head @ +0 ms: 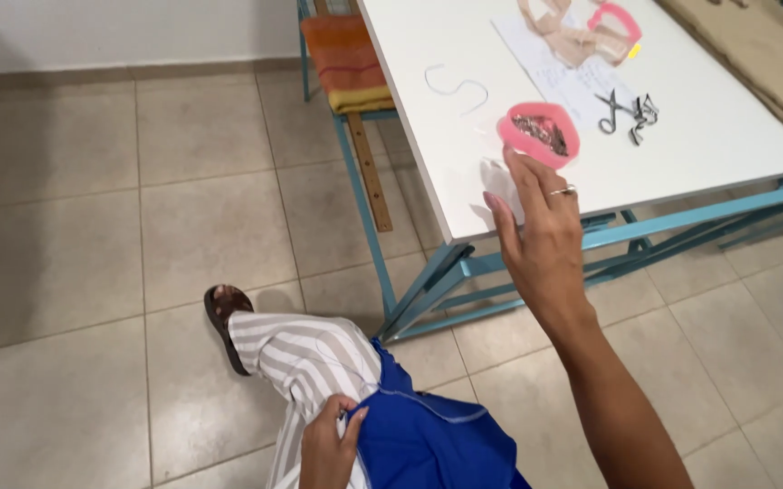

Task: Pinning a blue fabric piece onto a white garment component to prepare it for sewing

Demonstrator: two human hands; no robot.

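Right hand [541, 240] open, fingers spread, reaching far toward pink dish [539, 133] near bench [464, 195] edge; careless nudge risks spilling it. Left hand [328, 448] pinching blue fabric [428, 444].

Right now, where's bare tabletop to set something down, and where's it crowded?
Free: the white table left of the pink dish, around the loose thread, and the front-right corner below the scissors. Crowded: the far middle, with paper, beige strips and scissors. The right hand hovers at the near edge.
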